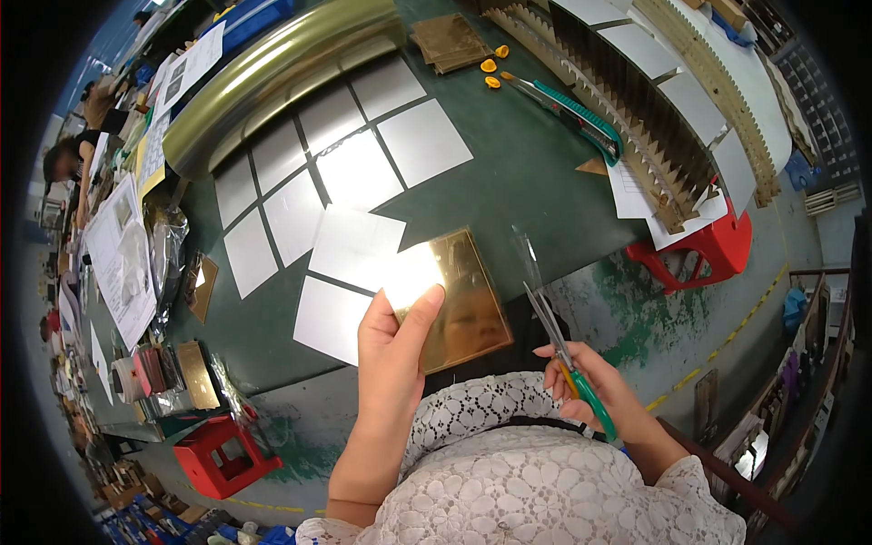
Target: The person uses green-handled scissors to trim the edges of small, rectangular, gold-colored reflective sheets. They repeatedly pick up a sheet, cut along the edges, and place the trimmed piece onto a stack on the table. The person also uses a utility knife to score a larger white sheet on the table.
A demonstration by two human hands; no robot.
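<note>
Head view: gold plate, green table (pale squares atop), grey-green floor.

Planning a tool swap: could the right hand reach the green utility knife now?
Probably not directly: the right hand holds scissors that likely need setting down, though the green utility knife looks uncovered.

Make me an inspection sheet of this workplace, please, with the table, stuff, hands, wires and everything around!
Surface: dark green tabletop; fine scratches can't be judged.
Job's things: gold mirrored sheet, green-handled scissors, pale squares in rows.
Clutter: green box cutter, three small yellow pieces, papers, shiny gold roll.
Left hand: grips the gold mirrored sheet.
Right hand: holds the scissors, blades pointing away from the person.
Cables: nothing seen.
Surroundings: two red stools, other people at the left.
</note>
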